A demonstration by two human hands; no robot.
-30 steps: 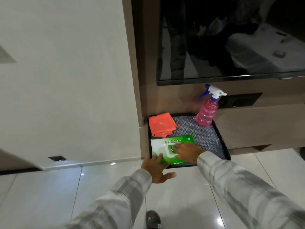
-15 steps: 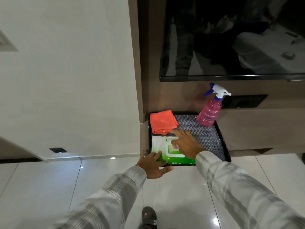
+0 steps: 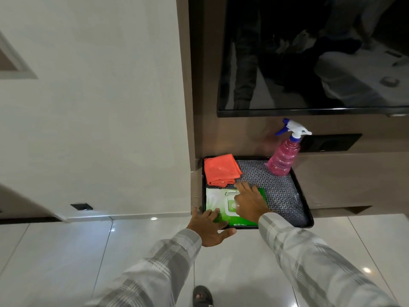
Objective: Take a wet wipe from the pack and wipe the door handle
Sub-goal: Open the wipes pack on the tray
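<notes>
The green wipe pack (image 3: 221,199) shows white lettering, "Multi Use", along its near edge.

A black tray (image 3: 304,191) sits on the shiny white floor (image 3: 243,262), pushed up against the brown wall. On the tray, an orange cloth (image 3: 220,170) lies in the far left corner. A pink spray bottle (image 3: 284,157) stands in the far right corner. A green and white pack of wipes (image 3: 215,199) lies at the near left edge.

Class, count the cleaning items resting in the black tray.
3: an orange cloth at the back left, a pink spray bottle at the back right, and a green wipes pack at the front left, partly covered by hands.
</notes>
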